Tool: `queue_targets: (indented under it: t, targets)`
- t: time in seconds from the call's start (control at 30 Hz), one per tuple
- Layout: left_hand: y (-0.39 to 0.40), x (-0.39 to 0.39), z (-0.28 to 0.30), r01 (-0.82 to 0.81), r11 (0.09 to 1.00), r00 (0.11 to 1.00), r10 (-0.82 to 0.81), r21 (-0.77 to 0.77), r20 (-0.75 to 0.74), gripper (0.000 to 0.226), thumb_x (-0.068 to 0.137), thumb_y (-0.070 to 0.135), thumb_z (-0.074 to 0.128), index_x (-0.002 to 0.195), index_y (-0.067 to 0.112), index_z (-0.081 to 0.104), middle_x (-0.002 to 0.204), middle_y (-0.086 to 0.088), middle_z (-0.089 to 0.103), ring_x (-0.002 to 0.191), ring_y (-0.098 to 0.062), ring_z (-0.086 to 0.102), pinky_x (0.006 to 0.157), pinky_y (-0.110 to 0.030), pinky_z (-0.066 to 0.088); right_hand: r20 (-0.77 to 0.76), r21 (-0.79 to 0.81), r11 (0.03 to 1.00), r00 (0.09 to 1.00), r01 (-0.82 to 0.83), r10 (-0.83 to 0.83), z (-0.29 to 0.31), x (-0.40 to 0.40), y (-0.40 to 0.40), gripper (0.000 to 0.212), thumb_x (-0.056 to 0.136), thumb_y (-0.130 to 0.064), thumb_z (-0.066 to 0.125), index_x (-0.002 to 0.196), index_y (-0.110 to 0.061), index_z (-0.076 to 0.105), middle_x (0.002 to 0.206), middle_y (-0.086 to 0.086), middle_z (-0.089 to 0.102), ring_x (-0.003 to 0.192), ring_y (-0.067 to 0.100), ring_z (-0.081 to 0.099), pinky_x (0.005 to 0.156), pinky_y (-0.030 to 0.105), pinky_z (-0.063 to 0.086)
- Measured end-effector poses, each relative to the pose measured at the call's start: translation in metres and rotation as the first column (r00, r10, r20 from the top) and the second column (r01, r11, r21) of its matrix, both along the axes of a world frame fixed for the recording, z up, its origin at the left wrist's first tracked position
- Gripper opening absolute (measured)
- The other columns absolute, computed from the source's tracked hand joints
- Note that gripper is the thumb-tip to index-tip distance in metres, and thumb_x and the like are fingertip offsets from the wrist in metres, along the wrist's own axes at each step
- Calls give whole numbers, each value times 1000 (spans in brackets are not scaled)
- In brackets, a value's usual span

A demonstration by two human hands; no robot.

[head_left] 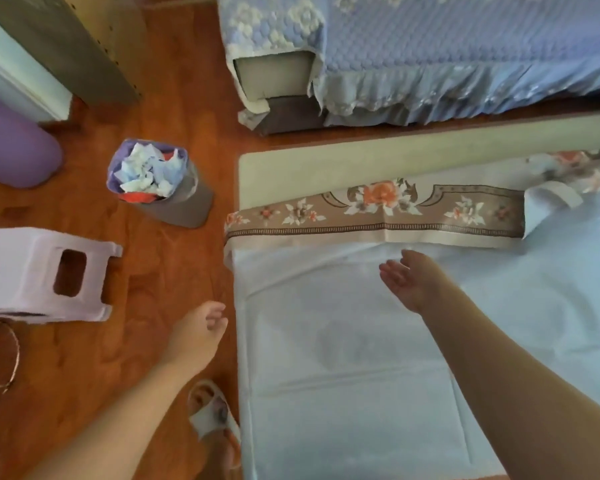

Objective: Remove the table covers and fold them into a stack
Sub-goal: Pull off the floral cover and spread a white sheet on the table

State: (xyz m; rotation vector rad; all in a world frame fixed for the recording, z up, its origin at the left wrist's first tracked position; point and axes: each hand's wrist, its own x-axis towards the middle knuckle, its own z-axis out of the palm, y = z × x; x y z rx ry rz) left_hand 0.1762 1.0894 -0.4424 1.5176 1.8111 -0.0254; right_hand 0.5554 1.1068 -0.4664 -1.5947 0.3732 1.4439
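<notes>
Two bare hands were in view, neither gripping anything. The right hand (407, 278) hovered over or lightly on the cover (361, 341), its fingers (390, 271) straight and slightly apart; contact could not be told. The left hand (198, 334) hung off the table's near-left side above the floor (153, 271), fingers loosely curled and empty.

Cover position: it lay pale side up across the table (326, 161), with a floral strip (374, 213) folded back just beyond the right fingertips. That fold's long axis ran crosswise to the pointing fingers, from the table's left edge to a curled flap (551, 197) far to their right. Beyond the fold a band of bare tabletop showed.

Nearer hand: the right, its fingertips just short of the folded edge; the left was well apart from it but close to the cover's left hem. Judged from this, the next fold would call for a grip on that edge with the right hand and on the left corner with the other.

Room for moving: open cloth lay on all sides of the right fingers. Left of the left fingers stood a stool (45, 275) and, farther off, a bin (160, 185); a bed (430, 57) lay past the table.
</notes>
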Motion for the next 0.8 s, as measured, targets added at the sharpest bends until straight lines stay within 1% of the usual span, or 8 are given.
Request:
queue_targets:
  t: [0.17, 0.33, 0.43, 0.5, 0.6, 0.67, 0.73, 0.8]
  targets:
    - [111, 11, -50, 414, 904, 907, -400, 101, -134, 66, 94, 30, 67, 152, 24, 38, 156, -3, 28, 143, -28, 31, 115, -40, 33, 64, 0, 987, 985, 158, -157, -17, -8, 42, 21, 103, -22, 56, 120, -11, 49, 107, 12, 59, 90, 23, 66, 76, 33, 58]
    - [164, 13, -76, 677, 730, 729, -645, 100, -227, 77, 95, 52, 57, 158, 27, 21, 164, -5, 15, 151, -30, 11, 121, -45, 24, 231, -65, 969, 948, 238, -218, -19, -21, 75, 10, 102, -14, 50, 105, -12, 59, 80, 4, 60, 70, 16, 63, 52, 25, 55]
    - [180, 9, -87, 678, 725, 725, -636, 117, -262, 92, 90, 63, 56, 160, 30, 5, 166, -12, 7, 153, -35, 5, 124, -50, 16, 235, 77, 932, 902, 355, -363, 4, -18, 99, 29, 104, -4, 37, 116, -5, 63, 97, 15, 76, 86, 28, 76, 71, 45, 63]
    - [183, 6, -90, 673, 731, 728, -631, 109, -268, 98, 88, 66, 57, 160, 33, -1, 167, -14, 6, 154, -37, 7, 123, -52, 13, 230, 206, 903, 878, 378, -420, 33, -10, 121, 28, 105, -3, 38, 118, 0, 63, 108, 22, 74, 92, 34, 75, 68, 49, 63]
    - [188, 7, -82, 623, 721, 782, -584, 303, -218, 70, 95, 46, 56, 155, 21, 30, 155, -16, 40, 143, -34, 38, 118, -53, 32, 278, 272, 882, 846, 385, -456, 73, -5, 149, 12, 104, -5, 45, 101, 1, 55, 116, 25, 65, 91, 35, 73, 58, 42, 61]
    - [197, 7, -64, 510, 751, 849, -519, 420, -101, 40, 101, 29, 48, 135, 11, 56, 130, -14, 64, 120, -34, 58, 101, -50, 46, 245, 346, 844, 829, 409, -502, 92, -10, 156, 12, 105, -6, 45, 101, 2, 53, 107, 24, 62, 84, 34, 72, 55, 39, 60]
    - [210, 5, -41, 379, 822, 907, -421, 425, 6, 27, 104, 20, 44, 120, 9, 63, 107, -16, 70, 100, -40, 64, 76, -42, 45, 164, 449, 804, 849, 389, -503, 106, -22, 152, 29, 105, -9, 45, 132, 3, 48, 122, 22, 56, 100, 38, 70, 73, 45, 63]
    - [230, -4, -10, 285, 841, 933, -354, 460, 70, 22, 106, 20, 44, 112, 10, 63, 97, -18, 70, 90, -42, 62, 66, -40, 38, 251, 425, 888, 920, 175, -301, 105, -49, 134, 51, 105, -22, 51, 153, -12, 35, 144, 13, 44, 122, 39, 58, 98, 52, 54]
